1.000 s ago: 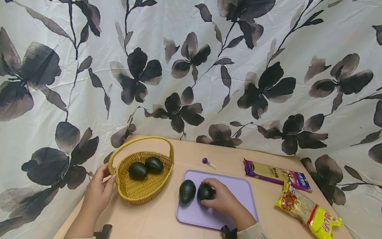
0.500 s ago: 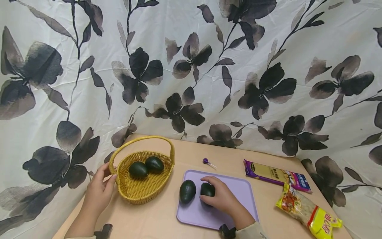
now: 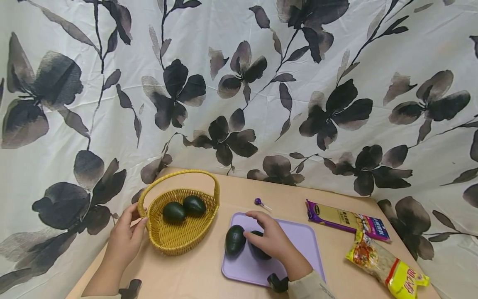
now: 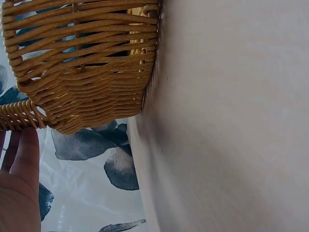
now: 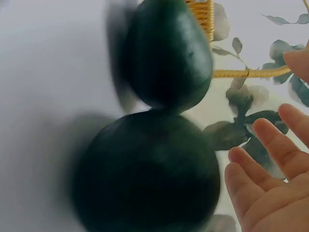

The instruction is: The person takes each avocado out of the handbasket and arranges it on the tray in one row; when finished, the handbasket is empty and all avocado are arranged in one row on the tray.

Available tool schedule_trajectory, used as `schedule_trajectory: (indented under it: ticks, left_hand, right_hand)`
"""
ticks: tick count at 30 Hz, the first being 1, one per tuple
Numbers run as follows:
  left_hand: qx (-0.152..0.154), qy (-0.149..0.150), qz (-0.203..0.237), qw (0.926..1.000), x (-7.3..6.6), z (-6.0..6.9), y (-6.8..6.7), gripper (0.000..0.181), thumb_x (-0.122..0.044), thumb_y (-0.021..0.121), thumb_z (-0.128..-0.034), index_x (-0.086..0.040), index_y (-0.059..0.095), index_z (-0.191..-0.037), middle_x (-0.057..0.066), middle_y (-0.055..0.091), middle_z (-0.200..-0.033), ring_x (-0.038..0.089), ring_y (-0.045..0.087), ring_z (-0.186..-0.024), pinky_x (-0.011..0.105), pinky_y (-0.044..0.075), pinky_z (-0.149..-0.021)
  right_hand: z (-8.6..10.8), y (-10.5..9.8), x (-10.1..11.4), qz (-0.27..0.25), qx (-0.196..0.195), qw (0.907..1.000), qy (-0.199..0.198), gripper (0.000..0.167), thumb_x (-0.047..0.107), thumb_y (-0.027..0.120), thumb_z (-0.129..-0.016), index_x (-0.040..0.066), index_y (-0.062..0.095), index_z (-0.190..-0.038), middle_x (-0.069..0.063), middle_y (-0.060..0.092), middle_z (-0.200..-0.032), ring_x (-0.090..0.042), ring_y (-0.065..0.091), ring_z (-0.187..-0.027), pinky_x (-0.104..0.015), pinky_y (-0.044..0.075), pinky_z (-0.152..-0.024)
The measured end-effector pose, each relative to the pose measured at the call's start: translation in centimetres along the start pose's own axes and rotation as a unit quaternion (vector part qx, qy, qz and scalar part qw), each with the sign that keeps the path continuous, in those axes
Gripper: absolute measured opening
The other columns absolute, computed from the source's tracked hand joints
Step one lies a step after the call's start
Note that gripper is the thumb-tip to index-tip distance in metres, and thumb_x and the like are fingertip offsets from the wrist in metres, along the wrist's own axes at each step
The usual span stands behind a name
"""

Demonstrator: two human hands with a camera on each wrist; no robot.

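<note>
My left hand (image 3: 125, 236) grips the base of the handle of a yellow wicker basket (image 3: 175, 248), with thumb and fingers on either side. Two dark green avocados lie inside the basket, one at the left (image 3: 173, 212) and one at the right (image 3: 194, 206). On a lilac tray (image 3: 295, 236) lie two more, a left avocado (image 3: 235, 240) and a right avocado (image 3: 259, 250). Above the right one hovers my right hand (image 3: 274, 238), its fingers spread and holding nothing. In the right wrist view the fingers (image 5: 270, 140) stand apart from both avocados, which touch or nearly touch.
A purple lollipop (image 3: 258, 202) lies behind the tray. To its right are a purple-and-gold noodle packet (image 3: 341, 218) and a yellow clear-fronted bag (image 3: 384, 261). A floral cloth (image 3: 239, 83) hangs behind the table.
My right hand has let go of the right avocado on the tray and lifted slightly off it, fingers opening. The left hand and basket stay where they were.
</note>
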State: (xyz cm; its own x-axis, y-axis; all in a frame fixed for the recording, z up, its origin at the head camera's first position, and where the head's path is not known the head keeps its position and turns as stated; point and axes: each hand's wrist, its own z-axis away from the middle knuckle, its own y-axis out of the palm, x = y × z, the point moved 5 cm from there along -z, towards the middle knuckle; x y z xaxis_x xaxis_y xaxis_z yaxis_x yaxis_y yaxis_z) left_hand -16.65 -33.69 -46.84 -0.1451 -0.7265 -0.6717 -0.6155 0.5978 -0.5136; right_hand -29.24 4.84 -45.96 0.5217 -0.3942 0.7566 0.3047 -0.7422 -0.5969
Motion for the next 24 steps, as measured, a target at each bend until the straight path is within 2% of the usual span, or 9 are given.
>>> schedule_trajectory:
  ticks: [7, 14, 24]
  left_hand:
    - [-0.004, 0.001, -0.001, 1.0000, 0.0, 0.0, 0.1, 0.050, -0.008, 0.059, -0.1042, -0.002, 0.041, -0.150, 0.021, 0.058, -0.129, 0.038, 0.057, -0.122, -0.008, 0.036, -0.093]
    - [-0.005, 0.001, -0.002, 1.0000, 0.1, -0.1, 0.0, 0.050, -0.009, 0.059, -0.1042, -0.002, 0.040, -0.150, 0.020, 0.059, -0.130, 0.040, 0.058, -0.121, -0.008, 0.036, -0.093]
    - [-0.004, 0.008, -0.001, 1.0000, 0.1, -0.1, 0.0, 0.050, -0.009, 0.059, -0.1043, -0.002, 0.040, -0.150, 0.020, 0.059, -0.130, 0.041, 0.058, -0.121, -0.007, 0.038, -0.093]
  right_hand:
    - [-1.6, 0.5, 1.8, -0.027, 0.001, 0.9992, -0.029, 0.058, 0.018, 0.081, -0.089, 0.012, 0.057, -0.142, -0.003, 0.059, -0.144, -0.024, 0.053, -0.138, -0.039, 0.044, -0.119]
    - [-3.1, 1.5, 2.8, -0.062, 0.002, 0.9971, -0.044, 0.066, 0.017, 0.081, -0.089, 0.015, 0.051, -0.148, -0.005, 0.056, -0.148, -0.026, 0.054, -0.136, -0.041, 0.046, -0.118]
    - [-5.8, 3.1, 4.5, -0.063, 0.022, 0.9970, -0.038, 0.065, 0.016, 0.080, -0.089, 0.012, 0.052, -0.147, -0.005, 0.056, -0.149, -0.022, 0.056, -0.135, -0.037, 0.045, -0.119]
